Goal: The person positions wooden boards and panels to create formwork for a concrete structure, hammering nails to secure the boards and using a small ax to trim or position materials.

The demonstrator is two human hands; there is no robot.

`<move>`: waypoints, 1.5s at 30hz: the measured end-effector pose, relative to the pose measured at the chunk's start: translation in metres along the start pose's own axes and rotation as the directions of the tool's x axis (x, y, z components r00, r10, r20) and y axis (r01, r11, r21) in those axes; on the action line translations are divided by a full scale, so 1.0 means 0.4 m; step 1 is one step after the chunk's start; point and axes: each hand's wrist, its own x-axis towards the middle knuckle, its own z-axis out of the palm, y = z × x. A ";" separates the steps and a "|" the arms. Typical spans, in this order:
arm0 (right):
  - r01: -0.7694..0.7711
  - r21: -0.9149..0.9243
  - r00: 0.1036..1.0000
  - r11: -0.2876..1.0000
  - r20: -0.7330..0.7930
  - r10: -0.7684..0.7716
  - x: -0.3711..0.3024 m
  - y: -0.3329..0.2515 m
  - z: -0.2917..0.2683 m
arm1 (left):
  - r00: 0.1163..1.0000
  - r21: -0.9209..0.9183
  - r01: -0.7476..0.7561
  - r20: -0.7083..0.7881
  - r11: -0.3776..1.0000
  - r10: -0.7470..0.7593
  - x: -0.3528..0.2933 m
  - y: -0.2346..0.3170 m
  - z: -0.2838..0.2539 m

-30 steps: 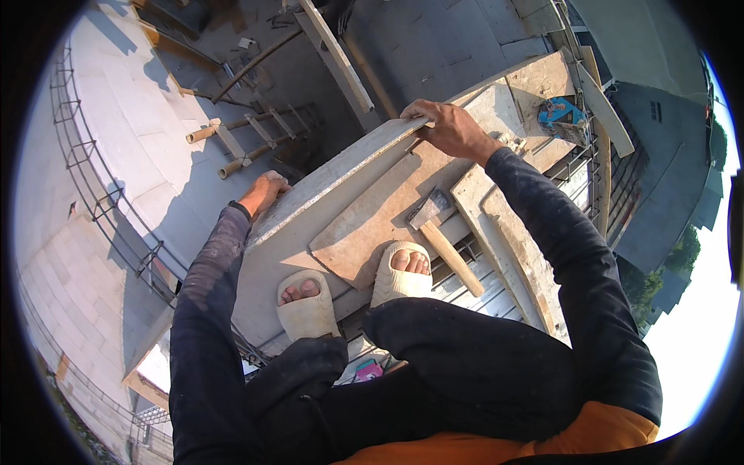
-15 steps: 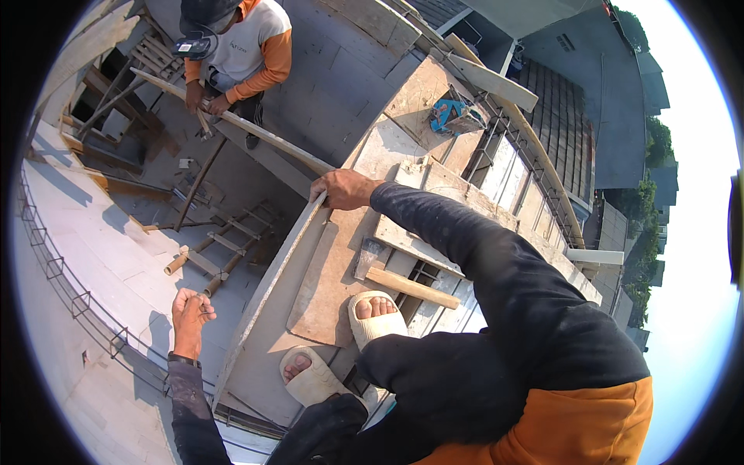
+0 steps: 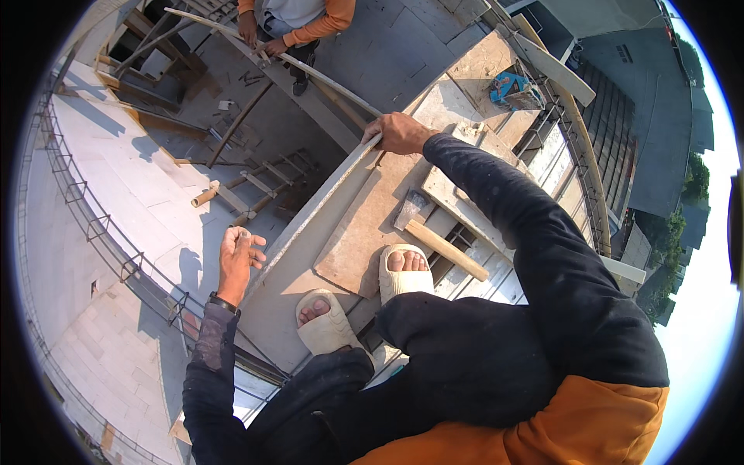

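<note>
- Our R hand (image 3: 399, 133) grips far end of bd (image 3: 333, 198); bd on edge, btwn our hands.
- Our L hand (image 3: 239, 260) half-open, looks empty.
- Blue container (image 3: 511, 90) on tan panel (image 3: 477, 66); can't tell contents.

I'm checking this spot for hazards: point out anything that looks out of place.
The wooden-handled tool lies loose beside the right sandal, its handle across a dark gap, an odd resting place so close to a foot. Farther off, the blue package looks crumpled.
</note>
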 end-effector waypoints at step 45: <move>0.130 0.058 0.991 0.990 -0.033 -0.128 0.029 -0.068 0.017 | 0.905 -0.130 -0.119 -0.422 0.984 0.054 -0.532 0.189 -0.423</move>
